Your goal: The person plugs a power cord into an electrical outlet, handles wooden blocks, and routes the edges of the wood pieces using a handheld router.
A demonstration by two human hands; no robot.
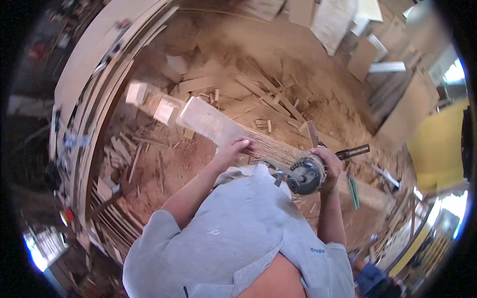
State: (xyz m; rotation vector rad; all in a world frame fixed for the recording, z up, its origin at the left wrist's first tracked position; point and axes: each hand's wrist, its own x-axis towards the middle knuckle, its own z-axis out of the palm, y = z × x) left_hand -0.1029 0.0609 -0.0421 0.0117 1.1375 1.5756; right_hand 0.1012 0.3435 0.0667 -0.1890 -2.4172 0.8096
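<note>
A long, pale wooden post [208, 121] runs diagonally in front of me, with squared, stepped blocks at its far left end and rough, grooved wood towards the right. My left hand [232, 150] is closed on the post's near edge, thumb on top; its other fingers are partly hidden. At the right end, my right hand [328, 165] is wrapped around the side of a dark, round-bodied power tool [305, 177], whose exact kind I cannot make out. The tool is close against my shirt, by the post. Beyond my right hand sticks out a dark metal clamp [354, 151].
Sawdust and wood offcuts [271, 94] cover the floor ahead. Stacked long boards [102, 89] curve along the left. Panels [365, 57] lean at the upper right, and a yellow sheet [437, 146] stands at the right. A green-handled object [354, 191] lies near the clamp.
</note>
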